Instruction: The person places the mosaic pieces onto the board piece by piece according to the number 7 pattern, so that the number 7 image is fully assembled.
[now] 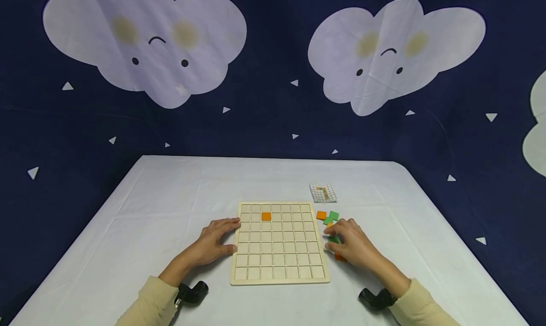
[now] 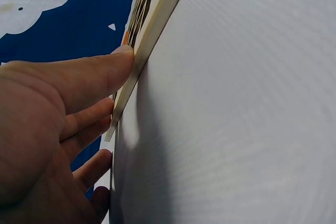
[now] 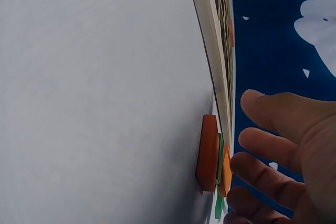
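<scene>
A pale wooden grid board (image 1: 278,260) lies flat on the table, with one orange tile (image 1: 266,216) in a cell of its second row from the far side. At the board's left edge rests my left hand (image 1: 210,242), thumb and fingertips touching the rim with the fingers extended. My right hand (image 1: 355,244) hovers above loose tiles beside the right edge, its fingers slightly bent. Under and around it are green tiles (image 1: 334,215) and orange tiles (image 1: 321,215), some partly covered. In the right wrist view, a gap separates thumb and fingers near an orange tile (image 3: 208,153); nothing is pinched.
A small card (image 1: 323,193) printed with a coloured grid pattern lies beyond the board's far right corner. White cloth covers the table (image 1: 170,193). Behind it hangs a dark blue cloth (image 1: 273,98) with clouds and triangles.
</scene>
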Available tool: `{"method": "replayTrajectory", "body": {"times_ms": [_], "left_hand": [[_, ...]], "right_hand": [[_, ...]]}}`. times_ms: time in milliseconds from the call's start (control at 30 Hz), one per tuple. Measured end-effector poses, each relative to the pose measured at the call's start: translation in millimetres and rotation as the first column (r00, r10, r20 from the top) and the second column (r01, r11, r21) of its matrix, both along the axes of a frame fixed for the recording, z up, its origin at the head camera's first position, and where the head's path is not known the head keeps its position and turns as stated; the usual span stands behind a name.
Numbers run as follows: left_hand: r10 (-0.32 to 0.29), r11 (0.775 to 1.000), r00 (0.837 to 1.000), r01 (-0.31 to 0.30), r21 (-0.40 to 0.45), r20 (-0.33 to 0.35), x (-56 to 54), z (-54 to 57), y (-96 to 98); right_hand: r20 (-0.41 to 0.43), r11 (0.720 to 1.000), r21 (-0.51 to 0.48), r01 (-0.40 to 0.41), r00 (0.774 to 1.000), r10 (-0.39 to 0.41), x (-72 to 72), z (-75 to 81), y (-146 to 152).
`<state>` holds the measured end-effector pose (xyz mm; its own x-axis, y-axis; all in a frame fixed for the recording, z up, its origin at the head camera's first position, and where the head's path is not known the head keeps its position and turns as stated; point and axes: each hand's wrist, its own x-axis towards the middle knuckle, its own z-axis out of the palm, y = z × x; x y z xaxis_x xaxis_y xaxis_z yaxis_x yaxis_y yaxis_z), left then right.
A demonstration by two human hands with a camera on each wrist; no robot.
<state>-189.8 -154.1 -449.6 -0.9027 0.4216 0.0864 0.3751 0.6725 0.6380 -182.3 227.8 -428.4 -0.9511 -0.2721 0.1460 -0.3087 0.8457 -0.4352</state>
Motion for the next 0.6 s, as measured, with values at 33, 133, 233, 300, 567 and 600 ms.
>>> {"method": "replayTrajectory", "body": {"times_ms": [33,133,233,300,567,600], "left_hand": [[0.0,1.0,1.0,0.0,0.001,0.0,0.0,0.0,0.0],[0.001,1.0,1.0,-0.001,0.004,0.0,0.2,0.0,0.2],[0.005,1.0,1.0,-0.005,0.008,0.003,0.2,0.3,0.7],[0.011,1.0,1.0,-0.011,0.01,0.008,0.3,0.7,0.9],[0.009,1.0,1.0,-0.009,0.017,0.017,-0.5,0.5,1.2],[0.008,1.0,1.0,-0.008,0.017,0.016,-0.6,0.3,1.1]], "right_hand": [[-0.002,1.0,0.003,0.001,1.0,-0.001,-0.3,-0.6,0.5],[-0.009,1.0,0.014,0.005,1.0,-0.005,-0.8,-2.7,2.2],[-0.01,1.0,0.025,0.013,1.0,-0.013,-1.2,-4.8,4.4],[-0.006,0.999,0.028,0.017,1.0,-0.016,-1.7,-5.8,5.6],[0.007,0.999,0.037,0.022,1.0,-0.022,-1.7,-8.2,9.4],[0.007,0.999,0.042,0.024,1.0,-0.024,-1.6,-8.7,10.0]]}}
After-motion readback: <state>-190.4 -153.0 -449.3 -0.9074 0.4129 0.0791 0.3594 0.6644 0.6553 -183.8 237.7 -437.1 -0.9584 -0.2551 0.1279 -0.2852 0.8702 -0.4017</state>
